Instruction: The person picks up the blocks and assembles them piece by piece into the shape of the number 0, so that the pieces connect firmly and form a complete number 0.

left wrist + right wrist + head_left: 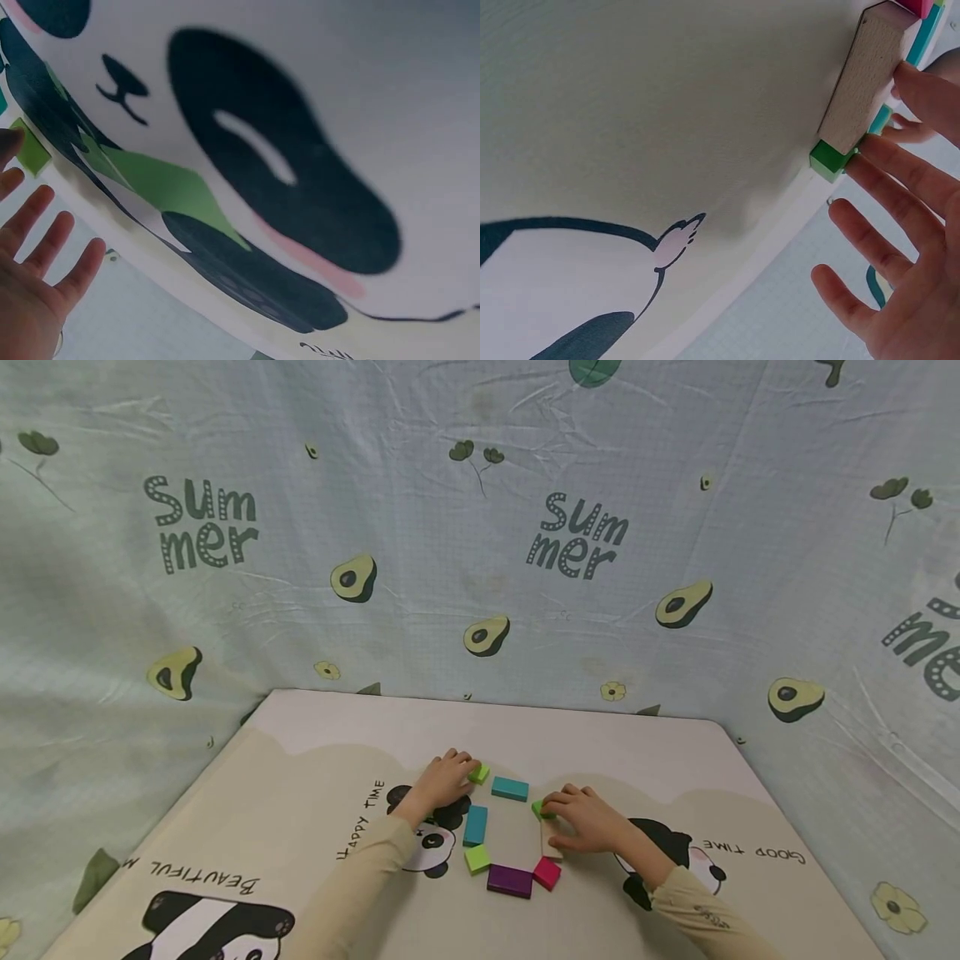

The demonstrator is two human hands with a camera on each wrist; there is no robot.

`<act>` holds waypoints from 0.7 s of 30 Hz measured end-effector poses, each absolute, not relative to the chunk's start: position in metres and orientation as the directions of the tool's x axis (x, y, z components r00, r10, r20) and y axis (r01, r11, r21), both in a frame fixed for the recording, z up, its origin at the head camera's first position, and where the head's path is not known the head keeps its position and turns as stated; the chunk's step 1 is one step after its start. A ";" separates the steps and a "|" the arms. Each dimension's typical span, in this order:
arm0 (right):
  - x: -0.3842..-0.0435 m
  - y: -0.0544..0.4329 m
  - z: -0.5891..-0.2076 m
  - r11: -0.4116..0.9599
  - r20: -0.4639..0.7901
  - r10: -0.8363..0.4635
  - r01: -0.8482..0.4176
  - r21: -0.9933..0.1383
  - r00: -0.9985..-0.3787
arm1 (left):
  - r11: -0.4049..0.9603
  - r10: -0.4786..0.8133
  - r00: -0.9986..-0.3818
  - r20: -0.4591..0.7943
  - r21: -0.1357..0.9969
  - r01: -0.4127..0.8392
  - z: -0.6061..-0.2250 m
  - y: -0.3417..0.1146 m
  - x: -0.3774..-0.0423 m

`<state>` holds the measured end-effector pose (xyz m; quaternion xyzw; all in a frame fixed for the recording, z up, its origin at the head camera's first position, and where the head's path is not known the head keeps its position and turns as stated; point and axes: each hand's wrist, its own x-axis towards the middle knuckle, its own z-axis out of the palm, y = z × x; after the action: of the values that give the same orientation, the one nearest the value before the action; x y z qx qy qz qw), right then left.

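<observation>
Several coloured blocks lie in a ring on the table. My left hand (447, 779) is at the ring's far left corner, fingertips touching a lime green block (480, 773). The left wrist view shows its fingers (75, 274) spread and the lime block (31, 150) beside the thumb tip. On the ring's right side, my right hand (588, 820) reaches over a green block (537, 809) and a plain wooden block (552, 843). In the right wrist view, two fingertips touch near where the green block (829, 160) meets the wooden block (870, 75); the thumb touches the wooden block's side.
Two teal blocks, one at the far side (510, 789) and one at the left (475, 826), belong to the ring. Nearer stand a lime block (477, 859), a purple block (510, 882) and a red block (547, 872). A panda-print cover lies on the table (300, 793); a printed curtain (420, 527) hangs behind.
</observation>
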<state>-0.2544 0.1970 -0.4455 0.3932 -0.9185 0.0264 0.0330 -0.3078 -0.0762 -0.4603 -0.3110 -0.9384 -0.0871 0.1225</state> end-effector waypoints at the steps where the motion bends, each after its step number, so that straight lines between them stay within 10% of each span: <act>1: -0.254 0.197 -0.445 0.689 0.082 -0.720 -0.724 -0.026 -0.689 | 0.790 0.565 -0.775 0.283 0.085 0.607 -0.461 -0.075 -0.309; 21: -0.252 0.196 -0.444 0.688 0.085 -0.722 -0.726 -0.028 -0.687 | 0.776 0.586 -0.750 0.307 0.056 0.629 -0.465 -0.069 -0.310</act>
<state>-0.2524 0.1956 -0.4438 0.3942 -0.9180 0.0294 0.0335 -0.3098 -0.0694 -0.4648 -0.3257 -0.9322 -0.0778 0.1374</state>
